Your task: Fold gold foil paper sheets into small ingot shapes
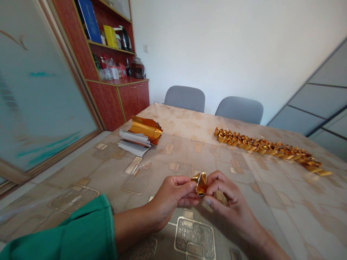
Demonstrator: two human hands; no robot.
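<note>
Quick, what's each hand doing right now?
Left hand: closed, pinching the folded gold foil piece.
Right hand: closed, pinching the same piece from the other side.

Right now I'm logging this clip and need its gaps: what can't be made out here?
- Gold foil piece, head view: its lower part is covered by the fingertips of the left hand and right hand.
- Row of folded gold pieces: too small to count.
- Shelf items: blurred and small, labels unreadable.
- Stack of sheets: partly under the curled gold foil.

White wall (pixel 230 47), two grey chairs (pixel 184 97), red-brown shelf cabinet (pixel 119 97), patterned table (pixel 271 202)
</note>
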